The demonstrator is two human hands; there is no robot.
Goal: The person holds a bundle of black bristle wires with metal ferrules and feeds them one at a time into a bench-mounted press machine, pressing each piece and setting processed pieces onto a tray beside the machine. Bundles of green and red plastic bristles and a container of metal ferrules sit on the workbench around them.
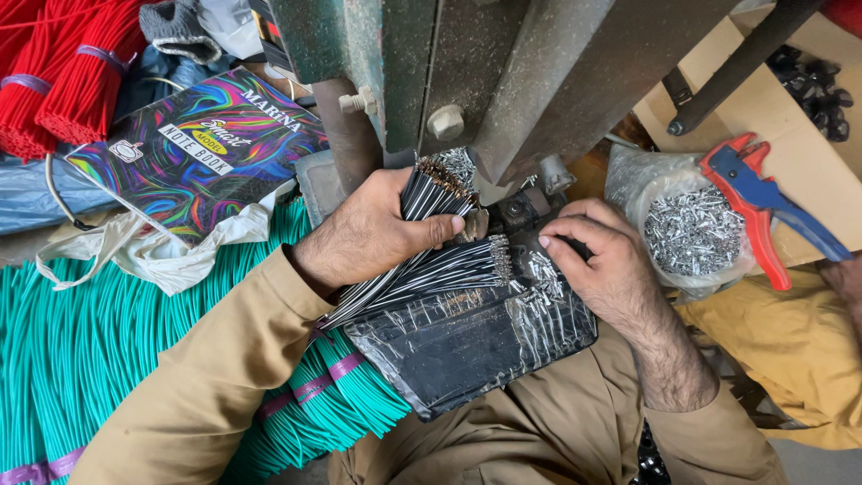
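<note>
Left hand (373,235) is clenching black wire bundle (431,260); right hand (603,260) fingers are pinching terminals under press (503,81), risking crushed fingertips.

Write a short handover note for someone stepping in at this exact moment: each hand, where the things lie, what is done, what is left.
Left hand: gripping a bundle of black-and-white wires, their metal-tipped ends toward the press.
Right hand: fingertips on loose metal terminals lying on the black pad.
Bag of terminals and wire stripper at the right.
Done and left: cannot tell.
</note>
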